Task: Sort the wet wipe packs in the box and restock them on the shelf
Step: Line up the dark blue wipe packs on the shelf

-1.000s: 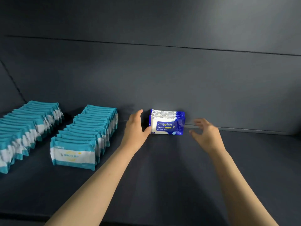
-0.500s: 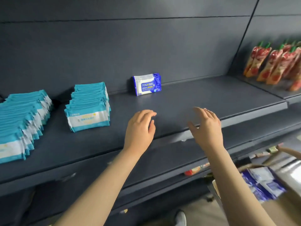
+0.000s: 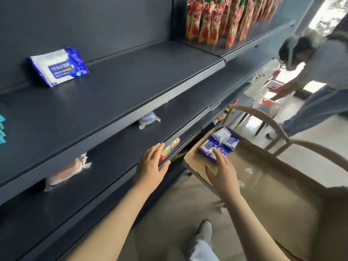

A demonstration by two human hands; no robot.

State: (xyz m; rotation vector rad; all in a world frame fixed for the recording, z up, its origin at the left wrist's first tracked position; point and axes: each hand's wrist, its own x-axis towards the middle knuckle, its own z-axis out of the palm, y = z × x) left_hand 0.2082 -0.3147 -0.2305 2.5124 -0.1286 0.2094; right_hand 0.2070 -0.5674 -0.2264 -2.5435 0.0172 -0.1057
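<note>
Your right hand (image 3: 223,171), fingers (image 3: 218,156) loose and empty, is nearer the blue wipe packs (image 3: 219,142), which lie in the cardboard box (image 3: 195,162) just ahead; your left hand (image 3: 151,166), also empty, hangs beside the shelf (image 3: 120,144).

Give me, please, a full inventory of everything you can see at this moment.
shelved wet wipe packs: small stack, blue and white, back of upper shelf
boxed wet wipe packs: several, blue and white, box's far corner
cardboard box: one, brown, lower right
teal packs: few edges, teal, left border
red pouches: many, red, upright on top right shelf
wrapped packs: two, pale, lower shelf
shelf unit: one, dark grey, left
wooden chair: one, tan, behind the box
other person: one, grey top, bending at right
left hand: one, bare, by lower shelf's edge
right hand: one, bare, fingertips on boxed packs
</note>
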